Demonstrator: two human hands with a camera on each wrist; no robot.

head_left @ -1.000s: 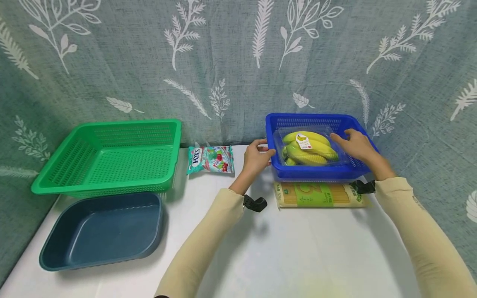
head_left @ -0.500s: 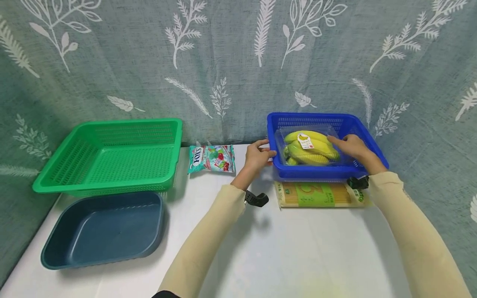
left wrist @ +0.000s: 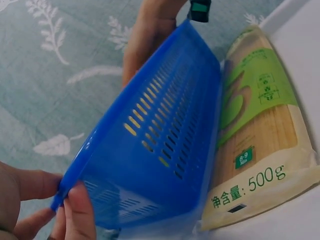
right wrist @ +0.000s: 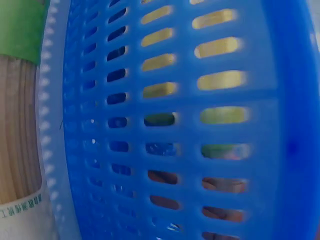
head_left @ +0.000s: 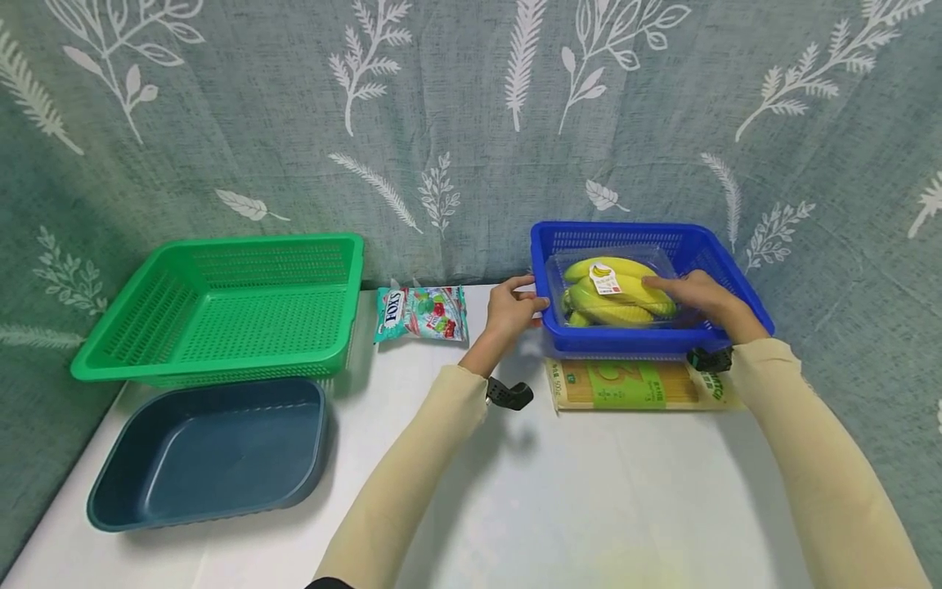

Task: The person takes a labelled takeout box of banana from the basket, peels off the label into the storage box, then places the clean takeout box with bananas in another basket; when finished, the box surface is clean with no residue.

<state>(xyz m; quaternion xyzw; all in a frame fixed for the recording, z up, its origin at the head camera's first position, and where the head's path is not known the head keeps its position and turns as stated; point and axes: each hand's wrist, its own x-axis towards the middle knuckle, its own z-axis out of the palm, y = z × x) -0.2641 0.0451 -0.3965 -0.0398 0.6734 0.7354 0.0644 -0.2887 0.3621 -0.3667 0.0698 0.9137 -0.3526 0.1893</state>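
My left hand pinches the left rim of the blue basket between thumb and fingers, as the left wrist view also shows. Inside that basket lies a clear plastic pack of bananas with a white label. My right hand reaches into the basket and grips the pack's right side, its thumb over the top. The other fingers are mostly hidden by the basket; parts of them show through the slots in the right wrist view. A pack of spaghetti lies along the basket's front side.
To the left stand a green basket and, in front of it, a dark blue tub. A bag of Fox's candy lies between the two baskets. Behind everything hangs a patterned curtain.
My right hand has come down and left onto the pack of bananas, its thumb now over the top. The basket's right rim sits slightly further right. My left hand stays on the rim.
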